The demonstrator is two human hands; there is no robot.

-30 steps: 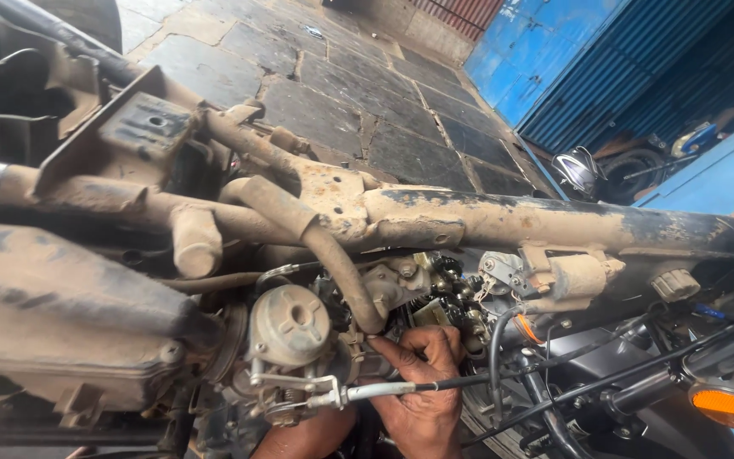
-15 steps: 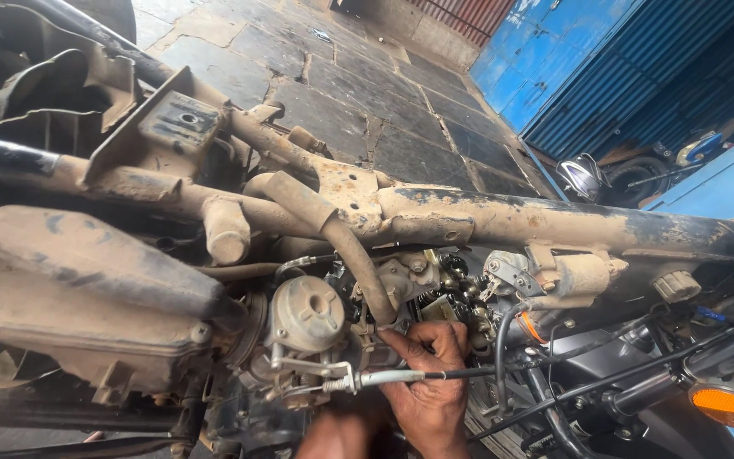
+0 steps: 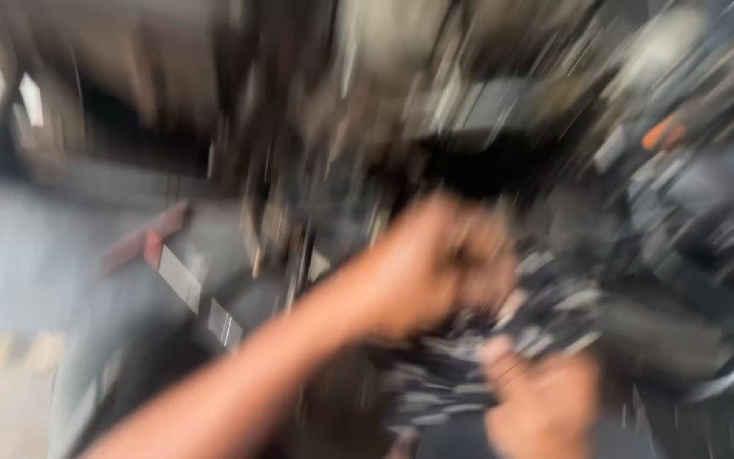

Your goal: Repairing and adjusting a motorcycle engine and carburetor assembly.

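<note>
Heavily motion-blurred head view. Nearest, at 5 o'clock, the right hand (image 3: 541, 399) lies at the lower edge, its fingers curled toward a dark tangle of engine parts (image 3: 503, 340); whether it grips anything cannot be told. Just beyond, near centre, the left hand (image 3: 435, 263) comes in on a forearm from 7 o'clock, closed into a loose fist upon the same tangle; what it clasps, if anything, is lost in blur. Two hands are counted, both the person's own. At 8 o'clock lies a reddish bar (image 3: 142, 242) with pale rectangular patches (image 3: 201, 297) beside it, about three. At 2 o'clock shows one small orange mark (image 3: 660, 132). Farther, from 11 to 1 o'clock, the motorcycle frame (image 3: 435, 51) is a grey smear. Against the earlier sharp views, the camera has swung sharply, and the left hand has joined the right at the engine.
</note>
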